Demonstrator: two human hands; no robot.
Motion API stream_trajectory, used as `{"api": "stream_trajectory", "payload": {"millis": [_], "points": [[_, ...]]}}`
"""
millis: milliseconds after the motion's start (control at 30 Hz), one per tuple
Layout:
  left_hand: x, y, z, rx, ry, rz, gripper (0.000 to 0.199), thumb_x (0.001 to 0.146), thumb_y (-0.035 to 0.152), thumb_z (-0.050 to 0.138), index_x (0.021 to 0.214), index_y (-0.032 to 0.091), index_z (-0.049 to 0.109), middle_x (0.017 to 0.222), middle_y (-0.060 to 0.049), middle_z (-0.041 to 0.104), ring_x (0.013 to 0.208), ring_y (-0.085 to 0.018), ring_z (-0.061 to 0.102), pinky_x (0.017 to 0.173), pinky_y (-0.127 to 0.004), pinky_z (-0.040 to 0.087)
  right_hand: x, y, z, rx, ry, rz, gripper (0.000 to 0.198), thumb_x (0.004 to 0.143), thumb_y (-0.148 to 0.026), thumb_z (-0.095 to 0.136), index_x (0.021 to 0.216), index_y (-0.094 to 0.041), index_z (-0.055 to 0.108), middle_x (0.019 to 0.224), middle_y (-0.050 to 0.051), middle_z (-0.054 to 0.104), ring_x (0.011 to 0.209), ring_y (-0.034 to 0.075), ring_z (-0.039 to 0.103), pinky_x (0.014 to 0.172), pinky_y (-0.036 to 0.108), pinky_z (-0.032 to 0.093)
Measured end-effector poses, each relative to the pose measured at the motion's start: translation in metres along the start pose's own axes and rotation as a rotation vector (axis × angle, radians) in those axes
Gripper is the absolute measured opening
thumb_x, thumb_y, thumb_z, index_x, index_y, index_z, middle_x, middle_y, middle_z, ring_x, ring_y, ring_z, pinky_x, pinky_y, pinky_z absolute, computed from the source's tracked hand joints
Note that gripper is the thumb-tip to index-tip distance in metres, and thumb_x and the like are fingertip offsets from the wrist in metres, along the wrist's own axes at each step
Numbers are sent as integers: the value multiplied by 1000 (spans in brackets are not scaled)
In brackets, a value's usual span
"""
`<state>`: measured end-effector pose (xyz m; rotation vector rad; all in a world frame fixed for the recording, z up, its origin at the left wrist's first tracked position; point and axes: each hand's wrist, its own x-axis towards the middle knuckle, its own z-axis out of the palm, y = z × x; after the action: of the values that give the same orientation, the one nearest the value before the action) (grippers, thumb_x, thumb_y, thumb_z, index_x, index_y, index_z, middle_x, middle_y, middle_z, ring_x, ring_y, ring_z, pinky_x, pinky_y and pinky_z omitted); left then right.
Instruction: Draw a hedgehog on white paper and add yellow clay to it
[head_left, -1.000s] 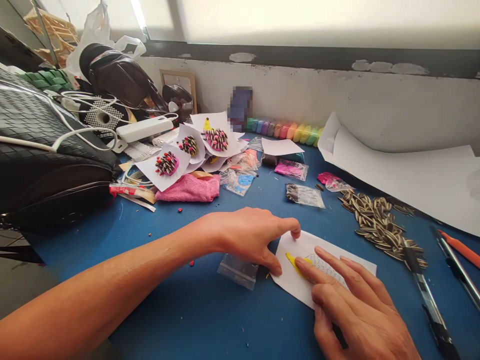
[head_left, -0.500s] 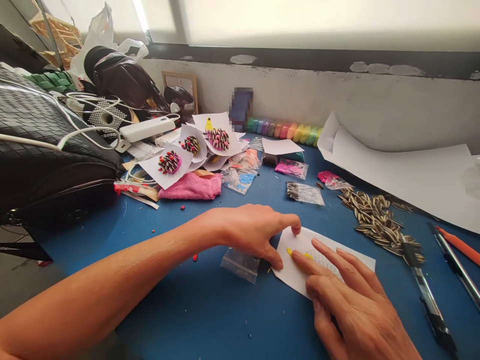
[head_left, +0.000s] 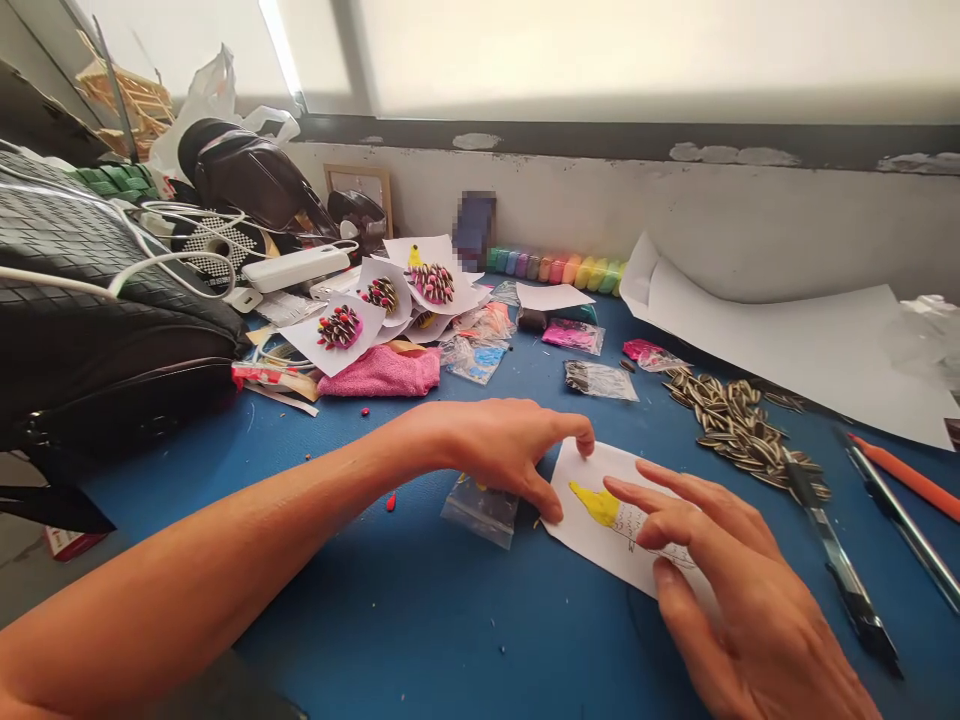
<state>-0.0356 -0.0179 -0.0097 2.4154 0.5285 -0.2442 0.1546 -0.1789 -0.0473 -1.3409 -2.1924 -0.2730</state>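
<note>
On the blue table lies a white paper (head_left: pixel 581 535) with a line drawing, part of it covered by flat yellow modelling clay (head_left: pixel 596 503). My left hand (head_left: pixel 510 450) rests at the paper's left edge, thumb and index finger spread apart and touching it. Fingers apart and holding nothing, my right hand (head_left: pixel 720 560) hovers over the right part of the paper; its index fingertip is beside the clay. It hides some of the drawing. Below my left palm sits a small clear bag (head_left: pixel 480 515) with a bit of yellow inside.
Sunflower seeds (head_left: pixel 742 425) lie in a pile to the right, near a pen (head_left: pixel 844 570) and an orange marker (head_left: pixel 907 475). Finished seed pictures (head_left: pixel 341 328) rest by a pink cloth (head_left: pixel 382 372). A black bag (head_left: pixel 112 330) stands at left.
My right hand has lifted and shifted right off the yellow clay, which now shows as a wider flat patch. My left hand stays at the paper's edge. The view has tilted slightly.
</note>
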Motion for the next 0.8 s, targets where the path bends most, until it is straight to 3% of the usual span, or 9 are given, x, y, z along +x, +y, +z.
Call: {"api": "stream_trajectory", "payload": {"millis": [233, 433, 533, 800], "points": [[-2, 2, 0, -34, -4, 7, 61, 78, 46, 73, 130, 25, 49, 62, 9, 52, 54, -12, 50, 52, -22, 33, 2, -2, 3, -76, -132, -51, 30, 87, -12, 45, 113, -21, 56, 117, 8, 71, 137, 20, 45, 104, 40, 42], [-2, 5, -1, -24, 5, -21, 61, 77, 44, 75, 130, 26, 49, 60, 9, 50, 54, -12, 50, 50, -21, 33, -5, 1, -3, 2, 18, 41, 17, 90, -11, 41, 95, -25, 50, 109, 8, 74, 133, 15, 51, 104, 33, 43], [-2, 5, -1, -18, -1, -28, 62, 77, 42, 76, 131, 25, 50, 60, 10, 49, 54, -12, 51, 50, -21, 32, -5, 0, -4, -16, 6, -10, 18, 89, -9, 42, 93, -25, 50, 101, 8, 74, 129, 16, 54, 103, 33, 44], [-1, 4, 0, -14, 6, -13, 64, 76, 39, 77, 132, 26, 49, 63, 9, 53, 57, -13, 53, 53, -21, 33, -2, 2, 2, -99, -136, -68, 35, 87, -11, 43, 121, -18, 52, 105, 9, 71, 136, 21, 47, 101, 40, 47]]}}
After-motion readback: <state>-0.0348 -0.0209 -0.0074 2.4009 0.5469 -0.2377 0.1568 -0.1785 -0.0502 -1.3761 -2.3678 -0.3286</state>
